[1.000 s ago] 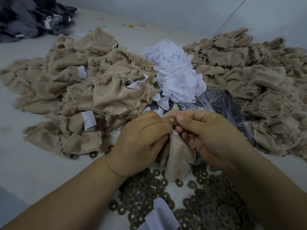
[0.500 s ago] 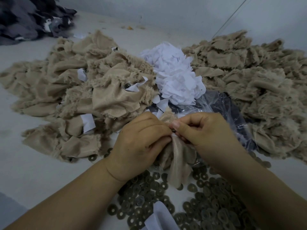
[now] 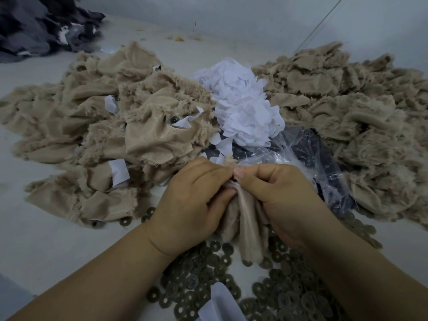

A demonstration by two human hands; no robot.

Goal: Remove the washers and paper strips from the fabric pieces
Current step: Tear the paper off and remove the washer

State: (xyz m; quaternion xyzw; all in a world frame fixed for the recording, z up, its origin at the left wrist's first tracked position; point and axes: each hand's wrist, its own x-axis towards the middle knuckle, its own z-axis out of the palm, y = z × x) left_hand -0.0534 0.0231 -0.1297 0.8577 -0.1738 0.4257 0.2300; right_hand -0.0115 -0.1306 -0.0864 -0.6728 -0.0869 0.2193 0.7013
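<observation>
Your two hands met over the middle of the counter (image 3: 34, 246). Your left hand (image 3: 190, 205) and your right hand (image 3: 282, 200) both pinched the top of one beige fabric piece (image 3: 247, 230), thumbs and forefingers curled tight, the fingertips of the two grips touching. The piece hung down between your palms, its lower end lying on the washers. Whether a washer or a strip sat inside the pinch, you could not have told; your fingers hid it.

You had two beige heaps. The left fabric pile (image 3: 97, 135) still carried paper: four white strips (image 3: 119, 172) showed among its folds, and one dark washer (image 3: 174, 119) showed in a piece near its top. The right fabric pile (image 3: 347, 117) showed no paper at all.

Between the two lay one mound of white paper strips (image 3: 245, 112), loose and crumpled, touching both heaps. Just in front of it lay one clear plastic bag (image 3: 301, 158) with something dark inside.

Under your wrists spread the loose washers (image 3: 289, 290), far too many and too overlapped to count, a few strays lying by the left pile's near edge. One white strip (image 3: 222, 304) lay on top of them at the bottom edge.

One dark grey fabric heap (image 3: 41, 24) sat at the far left corner, well apart.
</observation>
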